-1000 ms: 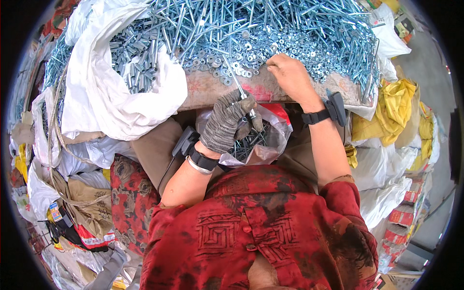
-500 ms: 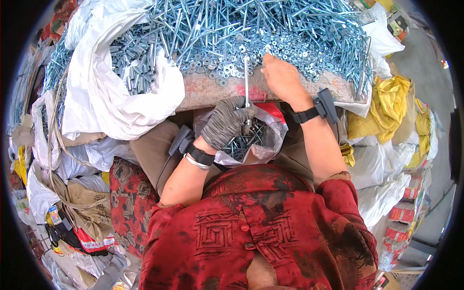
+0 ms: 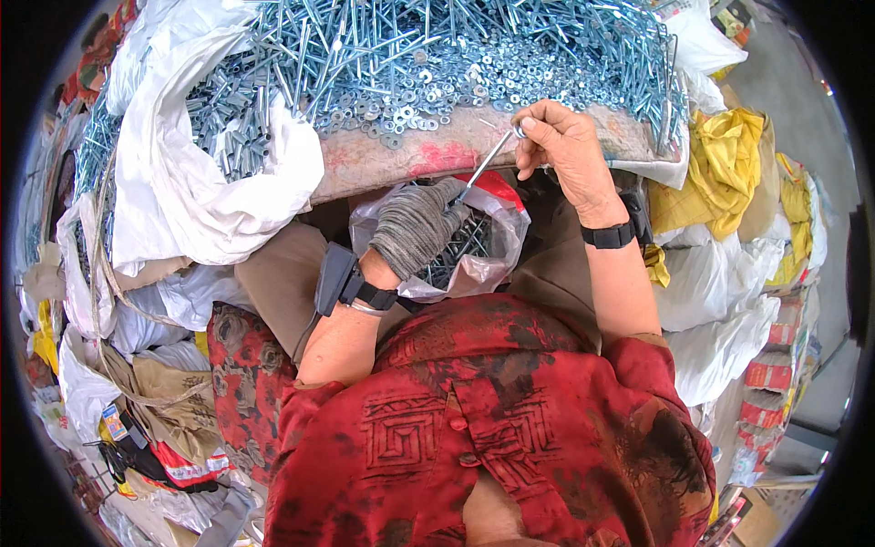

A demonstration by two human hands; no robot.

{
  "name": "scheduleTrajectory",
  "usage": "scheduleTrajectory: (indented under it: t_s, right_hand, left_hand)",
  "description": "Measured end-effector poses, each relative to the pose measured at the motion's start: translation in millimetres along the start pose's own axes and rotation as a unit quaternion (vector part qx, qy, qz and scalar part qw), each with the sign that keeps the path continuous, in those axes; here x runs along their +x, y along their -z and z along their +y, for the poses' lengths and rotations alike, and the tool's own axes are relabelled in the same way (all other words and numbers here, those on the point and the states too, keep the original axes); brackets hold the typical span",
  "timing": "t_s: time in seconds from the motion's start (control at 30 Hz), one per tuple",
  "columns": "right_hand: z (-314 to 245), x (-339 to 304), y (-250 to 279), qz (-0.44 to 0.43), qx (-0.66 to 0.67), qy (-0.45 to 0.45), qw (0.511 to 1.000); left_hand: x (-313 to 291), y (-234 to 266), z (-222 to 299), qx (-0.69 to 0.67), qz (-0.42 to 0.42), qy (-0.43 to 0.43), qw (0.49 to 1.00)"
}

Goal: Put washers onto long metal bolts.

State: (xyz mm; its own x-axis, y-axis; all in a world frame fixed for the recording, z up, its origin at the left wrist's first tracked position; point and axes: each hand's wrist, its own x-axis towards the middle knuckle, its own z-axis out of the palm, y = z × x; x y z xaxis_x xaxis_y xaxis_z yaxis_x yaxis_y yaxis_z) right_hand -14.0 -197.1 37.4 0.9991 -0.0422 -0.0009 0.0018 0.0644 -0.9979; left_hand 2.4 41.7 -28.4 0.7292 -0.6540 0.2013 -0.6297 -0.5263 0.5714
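Observation:
My left hand (image 3: 415, 230), in a grey knit glove, is closed around a long metal bolt (image 3: 486, 164) that slants up to the right. At the bolt's upper end, my bare right hand (image 3: 567, 153) pinches a small ring-shaped metal piece (image 3: 519, 131) between thumb and fingers. Whether it is a nut or a washer I cannot tell. Under my left hand, between my knees, a clear plastic bag (image 3: 492, 273) stands open with bolts (image 3: 469, 239) in it. Just beyond my hands, loose nuts and washers (image 3: 428, 87) lie along the near edge of the worktop.
Long bolts (image 3: 365, 32) heap up at the back. Metal sleeves (image 3: 232, 123) lie at the left by a white sack (image 3: 164, 182). The worktop's padded edge (image 3: 392, 164) runs across in front of me. Yellow sacks (image 3: 725, 169) and white sacks (image 3: 720, 287) stand at the right.
My right hand has drawn back from the pile to the bolt's tip with a small metal ring. The bolt has tilted from upright toward the right.

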Motion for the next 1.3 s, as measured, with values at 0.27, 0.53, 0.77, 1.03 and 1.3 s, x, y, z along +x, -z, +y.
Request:
scheduleTrajectory:
  t_s: [0.27, 0.53, 0.77, 1.03, 1.3]
  right_hand:
    - [-6, -1, 2, -0.028, -0.018, -0.049, 0.998]
    - [-3, 23, -1, -0.064, 0.012, -0.027, 0.998]
    - [58, 86, -12, 0.065, -0.692, 0.235, 0.68]
    - [4, 46, -12, 0.04, -0.18, 0.045, 0.982]
    - [-11, 5, -21, -0.002, -0.061, 0.125, 0.99]
  left_hand:
    - [-2, 7, 9, 0.045, 0.012, -0.028, 0.999]
    - [4, -2, -6, 0.003, 0.06, -0.032, 0.998]
    - [12, 0, -20, -0.302, 0.046, 0.016, 0.952]
    - [5, -6, -20, -0.138, 0.068, -0.014, 0.988]
    - [-4, -1, 1, -0.187, 0.051, -0.026, 0.981]
